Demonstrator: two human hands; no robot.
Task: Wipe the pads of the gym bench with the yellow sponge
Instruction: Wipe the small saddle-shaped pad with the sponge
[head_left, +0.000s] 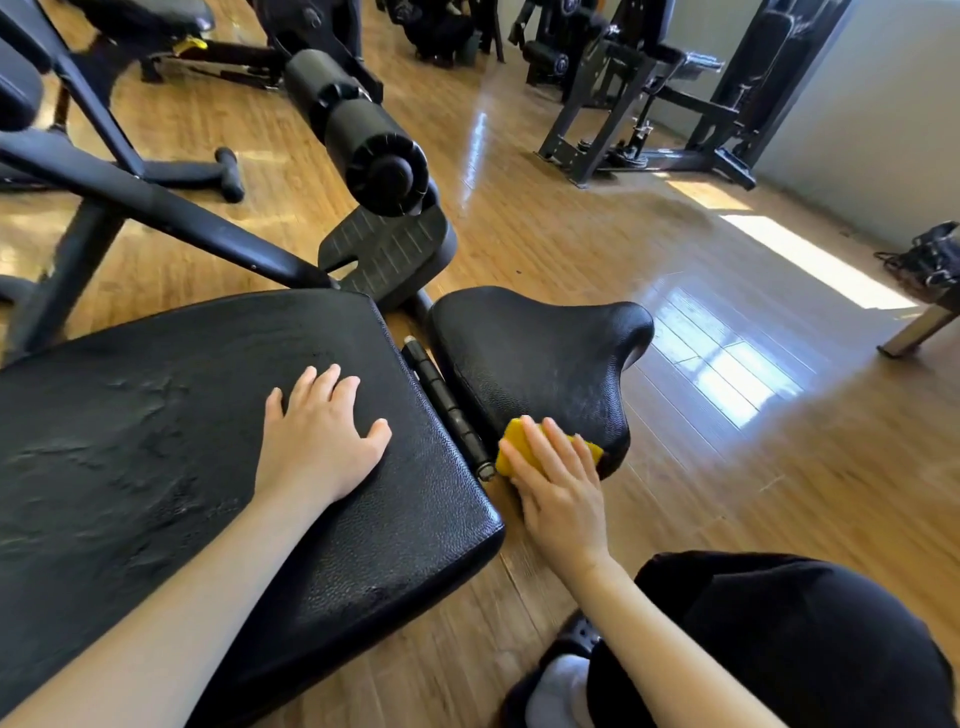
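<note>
Pressing yellow sponge (524, 448) under right hand (558, 488)

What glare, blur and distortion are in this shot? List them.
Head view: sunlight glares off the wooden floor at right; wide-angle bending curves the large pad and frame; the background machines are soft; the right hand on the yellow sponge is sharp.

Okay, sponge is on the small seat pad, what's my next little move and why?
Probably slide the yellow sponge forward across the small seat pad. Your right hand presses it at the pad's near edge, so the rest lies ahead unwiped, while your left hand steadies the large pad.
</note>
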